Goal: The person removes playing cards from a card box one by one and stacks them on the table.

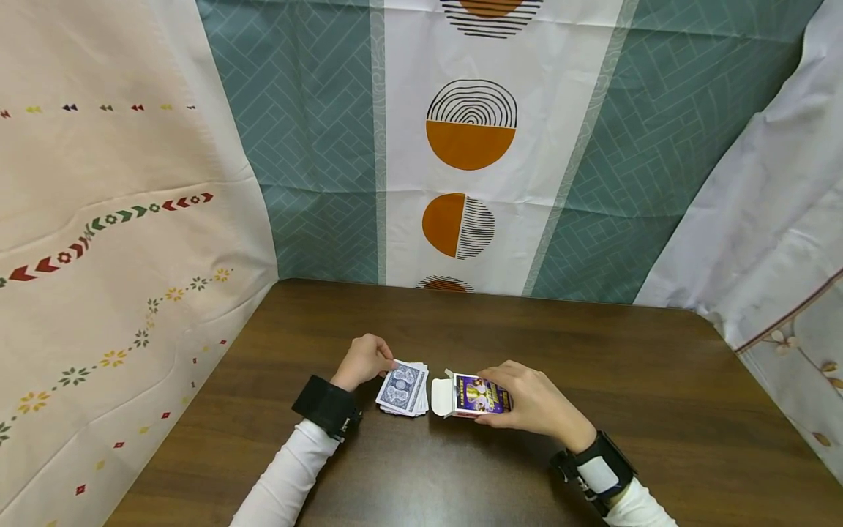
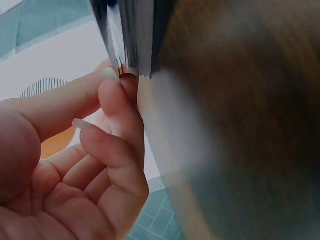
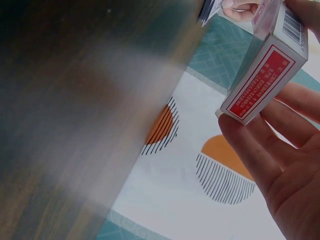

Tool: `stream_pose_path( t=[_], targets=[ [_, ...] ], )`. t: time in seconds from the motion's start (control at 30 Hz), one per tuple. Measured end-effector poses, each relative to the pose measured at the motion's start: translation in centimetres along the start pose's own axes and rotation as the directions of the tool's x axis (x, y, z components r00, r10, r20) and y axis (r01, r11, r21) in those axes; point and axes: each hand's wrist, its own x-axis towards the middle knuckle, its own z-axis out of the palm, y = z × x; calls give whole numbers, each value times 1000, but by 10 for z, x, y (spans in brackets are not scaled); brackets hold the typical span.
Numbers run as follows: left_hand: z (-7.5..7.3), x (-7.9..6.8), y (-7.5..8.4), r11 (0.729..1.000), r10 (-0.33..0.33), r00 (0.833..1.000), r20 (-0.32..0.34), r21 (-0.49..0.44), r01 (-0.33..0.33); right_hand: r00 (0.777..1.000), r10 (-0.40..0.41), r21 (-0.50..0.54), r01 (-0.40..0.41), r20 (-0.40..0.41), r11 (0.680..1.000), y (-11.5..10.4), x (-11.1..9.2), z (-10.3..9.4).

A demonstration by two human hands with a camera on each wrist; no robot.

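Observation:
Several blue-backed playing cards (image 1: 402, 389) lie in a loose, slightly fanned pile on the table. My left hand (image 1: 364, 361) pinches the pile's upper left corner; in the left wrist view its thumb and forefinger (image 2: 117, 102) meet at the cards' edges (image 2: 132, 37). How many cards are caught is unclear. Just right of the pile lies a purple and white card box (image 1: 483, 395), its flap (image 1: 442, 397) folded out toward the cards. My right hand (image 1: 527, 399) grips the box from the right. The right wrist view shows the box's red-labelled side (image 3: 261, 82) and fingers underneath.
A brown wooden table (image 1: 461, 476) bears the pile and the box. Patterned cloth (image 1: 316, 146) hangs along its far edge, with pale cloths at left (image 1: 132, 293) and right (image 1: 744, 219). Black bands (image 1: 326, 406) circle both wrists.

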Motion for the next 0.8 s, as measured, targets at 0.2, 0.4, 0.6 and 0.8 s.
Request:
stream_pose_path(
  t=[0.2, 0.4, 0.6, 0.8],
  targets=[
    [6, -3, 1, 997, 43, 999, -21, 70, -41, 1000, 3, 1, -3, 8, 1000, -1, 0, 1],
    [8, -5, 1, 996, 20, 1000, -16, 93, -19, 1000, 3, 4, -3, 16, 1000, -2, 0, 4],
    [7, -9, 5, 984, -32, 998, 45, 179, 24, 1000, 7, -1, -7, 16, 1000, -2, 0, 4],
    [4, -13, 13, 959, -85, 992, 92, 277, 57, 1000, 5, -5, -5, 14, 1000, -2, 1, 3]
  ],
)
